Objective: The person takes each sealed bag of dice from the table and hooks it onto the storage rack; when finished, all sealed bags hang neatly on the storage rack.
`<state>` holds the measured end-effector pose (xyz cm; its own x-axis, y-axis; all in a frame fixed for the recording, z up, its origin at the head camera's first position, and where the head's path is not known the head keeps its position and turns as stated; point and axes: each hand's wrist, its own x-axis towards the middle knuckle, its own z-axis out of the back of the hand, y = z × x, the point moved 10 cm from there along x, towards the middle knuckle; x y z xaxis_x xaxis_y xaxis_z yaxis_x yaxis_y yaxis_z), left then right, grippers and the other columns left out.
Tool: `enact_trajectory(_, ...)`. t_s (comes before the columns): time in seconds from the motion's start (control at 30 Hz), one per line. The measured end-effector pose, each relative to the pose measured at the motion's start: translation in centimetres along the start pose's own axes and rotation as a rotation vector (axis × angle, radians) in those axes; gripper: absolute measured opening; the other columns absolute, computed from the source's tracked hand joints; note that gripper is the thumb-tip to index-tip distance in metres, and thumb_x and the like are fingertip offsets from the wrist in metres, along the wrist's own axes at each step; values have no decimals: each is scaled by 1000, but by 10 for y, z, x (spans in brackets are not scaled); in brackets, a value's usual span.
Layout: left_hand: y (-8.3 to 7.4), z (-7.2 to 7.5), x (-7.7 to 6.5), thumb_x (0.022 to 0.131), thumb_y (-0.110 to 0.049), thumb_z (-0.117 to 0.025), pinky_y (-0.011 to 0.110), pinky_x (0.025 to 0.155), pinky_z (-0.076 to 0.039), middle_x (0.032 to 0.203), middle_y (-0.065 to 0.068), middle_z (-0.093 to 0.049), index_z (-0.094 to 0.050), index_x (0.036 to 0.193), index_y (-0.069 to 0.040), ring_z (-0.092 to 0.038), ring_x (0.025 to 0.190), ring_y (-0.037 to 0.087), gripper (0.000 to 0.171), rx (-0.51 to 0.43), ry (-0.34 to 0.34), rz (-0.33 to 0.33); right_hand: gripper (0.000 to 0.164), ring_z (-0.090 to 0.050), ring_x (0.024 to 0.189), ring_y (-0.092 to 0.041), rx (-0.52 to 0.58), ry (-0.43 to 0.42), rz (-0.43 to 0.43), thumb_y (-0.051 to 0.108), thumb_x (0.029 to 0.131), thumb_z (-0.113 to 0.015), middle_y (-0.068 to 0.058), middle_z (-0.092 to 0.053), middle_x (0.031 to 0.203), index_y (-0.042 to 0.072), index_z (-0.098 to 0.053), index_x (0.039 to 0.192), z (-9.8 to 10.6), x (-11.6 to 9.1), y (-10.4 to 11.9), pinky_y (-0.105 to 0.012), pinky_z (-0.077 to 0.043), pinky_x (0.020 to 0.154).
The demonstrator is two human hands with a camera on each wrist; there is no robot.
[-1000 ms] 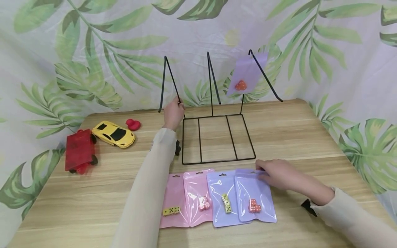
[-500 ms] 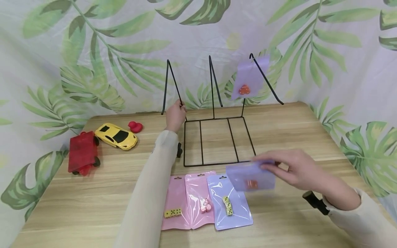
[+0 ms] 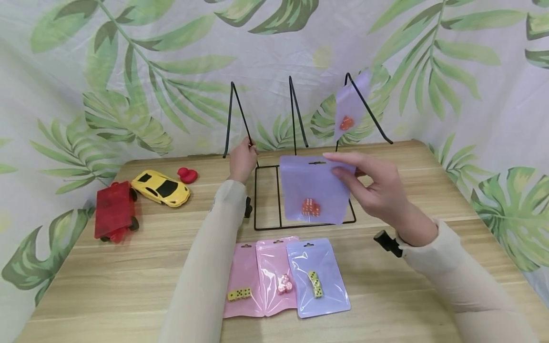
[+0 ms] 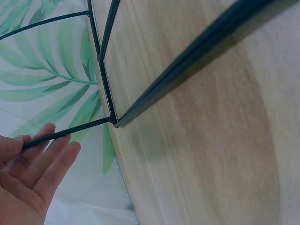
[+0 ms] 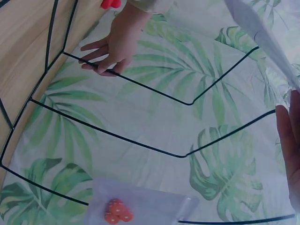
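My left hand (image 3: pixel 243 161) grips the left upright of a black wire rack (image 3: pixel 280 200), low near its base; the left wrist view shows thumb and fingers around the rod (image 4: pixel 70 133). My right hand (image 3: pixel 379 190) pinches the top right corner of a purple zip pouch (image 3: pixel 315 183) with orange-red dice low inside. This pouch hangs in the air in front of the rack, its hanging slot showing at the top. Another purple pouch (image 3: pixel 353 105) with red dice hangs on the rack's right arm. In the right wrist view, the held pouch (image 5: pixel 262 37) appears edge-on.
Two pink pouches (image 3: pixel 268 257) and a blue-purple pouch (image 3: pixel 330 267), all with dice, lie side by side on the wooden table (image 3: pixel 128 286). At the left are a yellow toy car (image 3: pixel 162 188), a red toy cart (image 3: pixel 113 209) and a small red duck (image 3: pixel 187 175). A leaf-print cloth stands behind.
My right hand has picked the rightmost purple pouch off the table and carried it up and leftward to the front of the rack. The hanging pouch has turned slightly. My left hand stays on the rack.
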<state>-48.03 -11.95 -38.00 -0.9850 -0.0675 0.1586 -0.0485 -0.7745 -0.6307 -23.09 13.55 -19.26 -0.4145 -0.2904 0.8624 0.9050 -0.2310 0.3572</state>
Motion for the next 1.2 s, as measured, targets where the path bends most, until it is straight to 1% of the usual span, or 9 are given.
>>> enact_trajectory(0.07, 1, -1, 0, 107, -19, -38, 40, 75, -48, 104, 12, -70, -59, 113, -8, -61, 84, 29, 24, -7, 6, 4, 32, -58, 66, -3, -9, -16, 8, 28, 101, -59, -13, -75, 95, -1, -71, 108, -3, 3, -4, -13, -47, 62)
enact_trajectory(0.2, 0, -2, 0, 107, -19, -38, 38, 71, -48, 103, 12, -70, -59, 115, -6, -60, 81, 28, 26, -16, 10, -3, 32, -57, 67, -5, -20, -46, 23, 27, 101, -59, -16, -73, 98, -2, -71, 109, -6, 8, -11, -12, -48, 64)
enact_trajectory(0.37, -3, 1, -1, 107, -17, -38, 39, 72, -47, 101, 13, -70, -60, 113, -6, -60, 79, 28, 25, -20, -4, -21, 18, -58, 67, -7, -31, -47, 29, 4, 94, -66, -16, -73, 100, -1, -71, 110, -9, 14, -16, -13, -48, 65)
enact_trajectory(0.47, -4, 2, -2, 107, -17, -38, 40, 73, -47, 101, 14, -70, -59, 110, -6, -59, 80, 29, 24, -22, -5, -24, 24, -57, 65, -6, -45, -49, 33, -9, 87, -68, -15, -74, 99, -1, -71, 110, -11, 17, -17, -12, -47, 66)
enact_trajectory(0.63, -4, 3, -3, 107, -16, -39, 42, 74, -48, 101, 15, -69, -59, 108, -6, -59, 80, 30, 22, -25, -2, -18, 28, -57, 63, -9, -78, -56, 50, -13, 84, -68, -15, -75, 98, 0, -71, 109, -14, 20, -22, -12, -45, 64)
enact_trajectory(0.77, -3, 3, -4, 107, -17, -39, 40, 73, -48, 102, 14, -70, -59, 110, -7, -59, 79, 29, 23, -22, 2, -14, 29, -60, 61, -12, -143, -38, 30, -12, 83, -69, -15, -75, 100, 0, -71, 110, -18, 23, -35, -10, -46, 64)
enact_trajectory(0.9, -3, 3, -4, 107, -17, -38, 38, 70, -46, 101, 15, -69, -59, 112, -6, -58, 77, 28, 24, -29, 12, -13, 26, -62, 62, -13, -175, -22, -19, -6, 87, -70, -16, -74, 100, 0, -70, 113, -22, 28, -53, -8, -47, 65)
enact_trajectory(1.07, -2, 3, -3, 107, -18, -38, 37, 69, -46, 101, 14, -69, -58, 113, -7, -58, 79, 28, 24, -34, 14, -9, 24, -59, 62, -13, -198, -19, -62, 2, 92, -68, -16, -73, 98, 2, -69, 116, -27, 36, -72, -11, -46, 62)
enact_trajectory(1.2, -2, 4, -3, 106, -16, -40, 39, 72, -47, 102, 14, -69, -59, 111, -6, -59, 81, 29, 22, -47, -1, -12, 23, -59, 61, -15, -276, -32, -85, 7, 95, -65, -14, -73, 92, 4, -69, 118, -32, 45, -86, -15, -47, 60)
